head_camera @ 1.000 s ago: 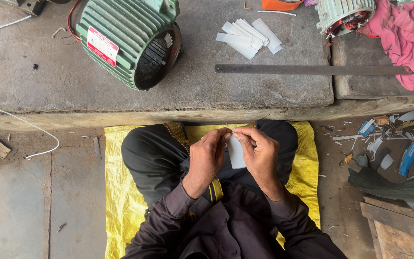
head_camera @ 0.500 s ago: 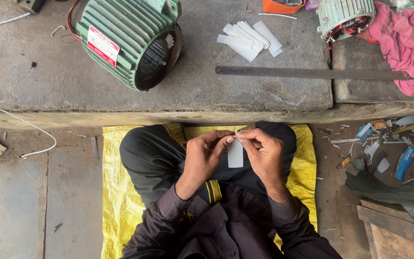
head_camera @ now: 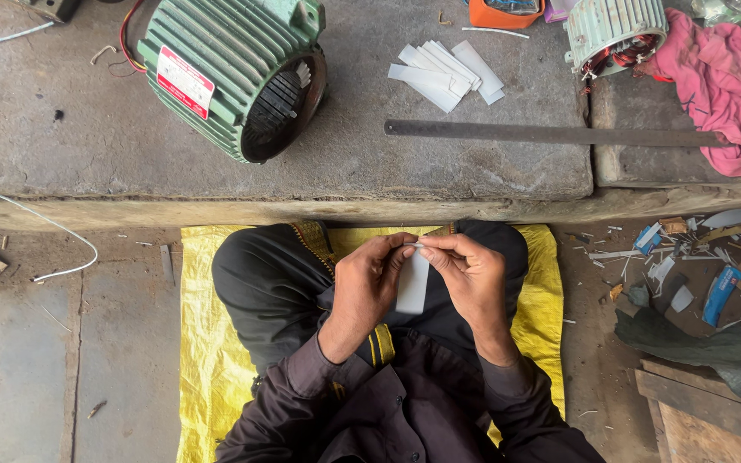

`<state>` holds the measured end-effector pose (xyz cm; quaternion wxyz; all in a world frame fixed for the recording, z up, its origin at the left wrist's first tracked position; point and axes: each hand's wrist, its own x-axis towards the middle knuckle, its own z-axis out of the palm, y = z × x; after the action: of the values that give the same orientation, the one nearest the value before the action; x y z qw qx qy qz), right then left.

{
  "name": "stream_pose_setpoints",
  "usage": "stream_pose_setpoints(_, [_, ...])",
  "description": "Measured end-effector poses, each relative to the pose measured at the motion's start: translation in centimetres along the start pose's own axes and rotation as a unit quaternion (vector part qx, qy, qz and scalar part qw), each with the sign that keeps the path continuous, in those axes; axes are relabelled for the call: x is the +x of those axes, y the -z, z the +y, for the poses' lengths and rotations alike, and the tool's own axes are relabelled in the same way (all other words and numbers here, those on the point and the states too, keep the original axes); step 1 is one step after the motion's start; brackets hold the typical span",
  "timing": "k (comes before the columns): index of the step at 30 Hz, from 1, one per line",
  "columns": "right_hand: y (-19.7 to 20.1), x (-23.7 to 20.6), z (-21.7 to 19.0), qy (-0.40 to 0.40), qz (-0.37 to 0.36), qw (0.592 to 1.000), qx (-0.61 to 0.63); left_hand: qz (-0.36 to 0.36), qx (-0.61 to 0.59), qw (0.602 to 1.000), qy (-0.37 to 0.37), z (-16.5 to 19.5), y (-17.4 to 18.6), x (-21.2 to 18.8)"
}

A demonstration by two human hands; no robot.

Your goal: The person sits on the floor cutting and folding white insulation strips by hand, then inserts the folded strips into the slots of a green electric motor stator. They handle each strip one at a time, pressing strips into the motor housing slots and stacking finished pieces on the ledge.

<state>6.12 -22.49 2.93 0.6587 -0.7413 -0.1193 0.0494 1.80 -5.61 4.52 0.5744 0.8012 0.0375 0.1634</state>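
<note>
The white paper strip (head_camera: 412,281) hangs upright between both hands above the person's lap, its top edge pinched by fingertips. The left hand (head_camera: 369,287) and right hand (head_camera: 471,276) each close a thumb-and-finger grip on that upper end, nearly touching one another. By the look of it, the step in hand is folding or creasing the top edge; the next move calls for even pressure along that edge. Beyond the knees, the stone worktop (head_camera: 87,146) edge runs close, carrying a green motor housing (head_camera: 233,73), a pile of cut strips (head_camera: 448,73) and a long metal ruler (head_camera: 551,134). The yellow mat (head_camera: 203,360) leaves open room either side.
</note>
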Motion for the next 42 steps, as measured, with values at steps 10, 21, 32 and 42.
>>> stream_pose_setpoints(10, [0.2,0.0,1.1,0.004,-0.003,1.000,0.030,-0.013,-0.046,0.998,0.050,-0.4,-0.2,-0.2])
stream_pose_setpoints(21, [0.4,-0.1,1.0,-0.023,-0.057,0.997,0.050,-0.036,-0.085,0.991,0.097,-0.8,0.2,-0.1])
stream_pose_setpoints(32, [-0.8,-0.4,-0.3,0.014,0.035,0.996,-0.085,0.003,-0.017,0.999,0.037,-0.5,-0.5,-0.4])
stream_pose_setpoints(42, [-1.5,-0.4,-0.9,0.055,0.047,0.990,-0.123,0.013,-0.001,1.000,0.010,-0.8,-0.7,-0.4])
